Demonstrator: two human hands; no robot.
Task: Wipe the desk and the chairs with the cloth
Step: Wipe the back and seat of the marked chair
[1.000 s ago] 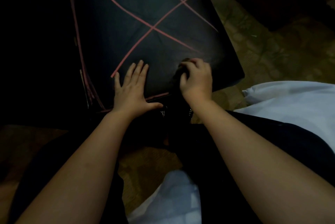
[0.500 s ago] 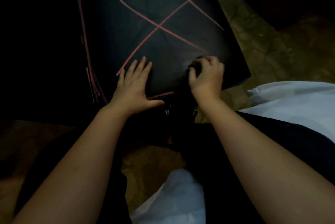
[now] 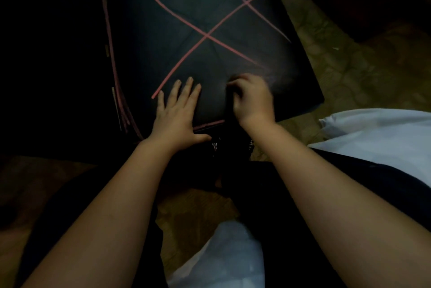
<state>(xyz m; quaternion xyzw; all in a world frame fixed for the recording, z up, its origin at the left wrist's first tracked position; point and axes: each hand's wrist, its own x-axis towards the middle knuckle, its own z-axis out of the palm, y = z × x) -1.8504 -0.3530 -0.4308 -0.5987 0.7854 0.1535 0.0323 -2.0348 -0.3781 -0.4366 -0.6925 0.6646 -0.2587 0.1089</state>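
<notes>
I note L hand (image 3: pixel 177 112) flat, fingers straight, pressing chair seat (image 3: pixel 210 14) nr its front edge, R hand (image 3: pixel 253 98) blurred, curled on what I take for dark cloth (image 3: pixel 229 110) nr front-right corner; rec. firm overlapping strokes over pink marks (image 3: pixel 206 35), L bracing.

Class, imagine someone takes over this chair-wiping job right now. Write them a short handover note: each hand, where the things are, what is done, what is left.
Hands: the left hand rests flat, fingers straight, on the near edge of the chair seat. The right hand is blurred, with its fingers curled round the dark cloth, which is barely visible, on the seat's near right part.
Done: the faded line end beside the right hand looks smudged.
Left: the pink cross and the pink edge lines on the seat's left side. The desk is not in view.
</notes>
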